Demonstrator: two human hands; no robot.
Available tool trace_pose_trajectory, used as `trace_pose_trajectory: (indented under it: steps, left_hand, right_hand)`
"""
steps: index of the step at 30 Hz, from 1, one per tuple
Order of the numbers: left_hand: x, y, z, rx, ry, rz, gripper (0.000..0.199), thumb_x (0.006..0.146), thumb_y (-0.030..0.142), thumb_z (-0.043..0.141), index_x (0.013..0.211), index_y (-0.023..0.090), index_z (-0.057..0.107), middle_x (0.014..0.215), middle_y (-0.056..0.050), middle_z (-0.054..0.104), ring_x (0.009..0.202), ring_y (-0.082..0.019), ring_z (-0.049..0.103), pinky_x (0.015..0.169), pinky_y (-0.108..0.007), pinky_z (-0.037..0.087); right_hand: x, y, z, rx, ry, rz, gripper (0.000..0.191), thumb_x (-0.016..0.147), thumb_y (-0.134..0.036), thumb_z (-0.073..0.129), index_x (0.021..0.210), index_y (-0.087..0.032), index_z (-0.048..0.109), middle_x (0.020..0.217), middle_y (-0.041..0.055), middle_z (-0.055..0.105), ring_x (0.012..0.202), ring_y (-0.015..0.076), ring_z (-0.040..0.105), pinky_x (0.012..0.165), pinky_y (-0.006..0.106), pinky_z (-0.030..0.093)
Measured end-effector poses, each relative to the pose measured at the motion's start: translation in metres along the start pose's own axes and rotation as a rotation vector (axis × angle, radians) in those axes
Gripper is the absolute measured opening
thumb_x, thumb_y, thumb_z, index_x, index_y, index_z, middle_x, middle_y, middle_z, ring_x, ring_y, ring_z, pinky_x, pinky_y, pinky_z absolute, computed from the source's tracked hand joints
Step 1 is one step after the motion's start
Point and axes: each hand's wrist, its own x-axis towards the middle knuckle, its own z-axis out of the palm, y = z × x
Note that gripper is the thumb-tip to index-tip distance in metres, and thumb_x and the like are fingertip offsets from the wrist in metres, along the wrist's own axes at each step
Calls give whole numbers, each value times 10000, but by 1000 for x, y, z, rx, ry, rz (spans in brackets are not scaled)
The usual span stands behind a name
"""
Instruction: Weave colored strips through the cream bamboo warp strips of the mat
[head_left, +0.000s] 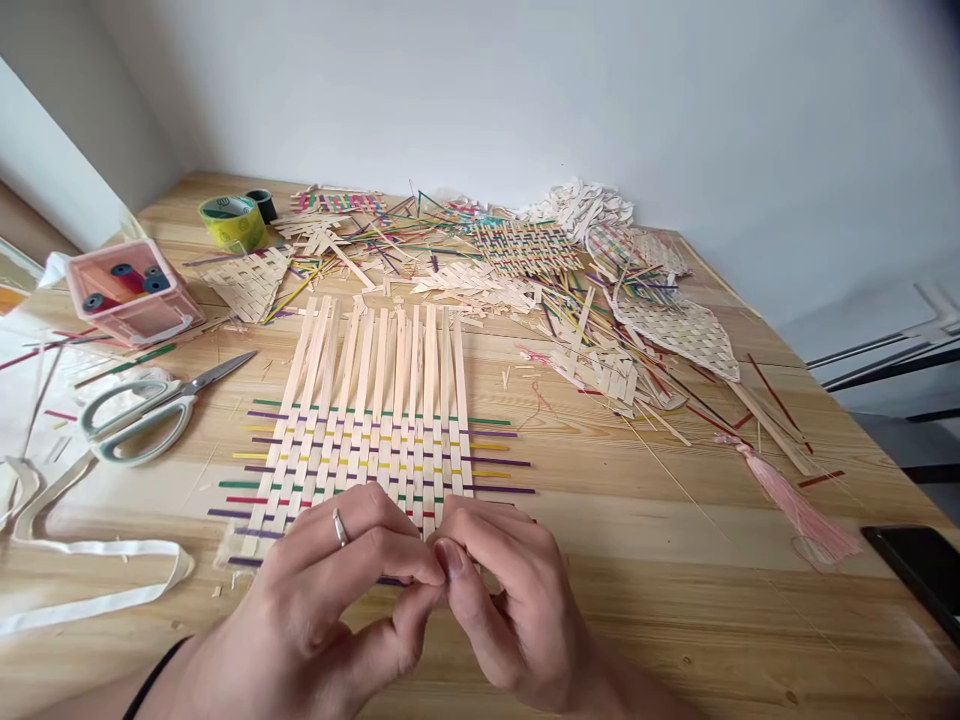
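A flat woven mat (367, 440) of pale upright strips, crossed by thin green, purple, yellow and red strips, lies on the table in front of me. Its far ends stand loose and unwoven, and the coloured ends stick out at both sides. Over its near edge are my left hand (345, 580), with a ring on one finger, and my right hand (510, 590). Their fingertips meet in a pinch, thumbs against forefingers. Whatever lies between them is hidden. My hands cover much of the mat's near part.
Scissors (150, 410) lie left of the mat, near a white ribbon (112, 547) and a pink box (135, 300) of thread spools. Yellow tape (232, 222) stands behind. Loose strips (480, 285) pile across the back. On the right are a woven fan (682, 335), a pink tassel (795, 500) and a phone (915, 570).
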Motion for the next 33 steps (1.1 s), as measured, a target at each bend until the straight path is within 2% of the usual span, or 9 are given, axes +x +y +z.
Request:
trace_pose_trajectory:
  steps: [5, 15, 19, 26, 30, 33]
  left_hand:
    - [-1, -2, 0, 52, 5, 34, 205, 919, 17, 627, 1039, 182, 638, 871, -14, 652, 800, -115, 622, 723, -215, 516]
    - [-2, -2, 1, 113, 7, 44, 167, 911, 30, 627, 994, 175, 632, 838, -15, 643, 777, -125, 618, 708, -223, 514]
    - [-5, -3, 1, 130, -24, 32, 176, 921, 35, 611, 1027, 175, 614, 888, -28, 649, 839, -135, 622, 774, -233, 522]
    - [-7, -2, 2, 132, -42, -4, 171, 927, 56, 586, 1027, 195, 584, 892, -26, 645, 825, -141, 631, 751, -240, 526]
    - [-8, -4, 3, 134, -5, 4, 171, 926, 58, 596, 1026, 195, 579, 881, -23, 645, 825, -141, 624, 748, -237, 515]
    - [-9, -6, 3, 116, -2, -10, 174, 938, 58, 597, 1040, 197, 581, 889, -21, 634, 835, -134, 612, 750, -232, 503]
  right_hand:
    - [0, 0, 0, -37, 1, 22, 281, 978, -161, 448, 705, -220, 418, 610, -25, 480, 560, 117, 443, 536, 274, 334]
    - [0, 2, 3, -131, 43, -69, 264, 962, -118, 453, 720, -222, 430, 625, -26, 478, 565, 118, 448, 548, 274, 338]
    - [0, 3, 3, -132, 47, -75, 258, 955, -108, 455, 721, -215, 435, 629, -29, 477, 566, 110, 447, 547, 273, 336]
    - [0, 2, 5, -140, 60, -69, 266, 955, -115, 456, 713, -221, 428, 617, -31, 482, 556, 112, 445, 541, 281, 331]
    - [0, 2, 6, -152, 72, -84, 258, 935, -115, 460, 708, -226, 408, 613, -34, 465, 548, 112, 422, 538, 287, 320]
    - [-1, 1, 5, -128, 37, -61, 252, 950, -123, 446, 721, -223, 415, 621, -27, 489, 561, 114, 444, 545, 284, 335]
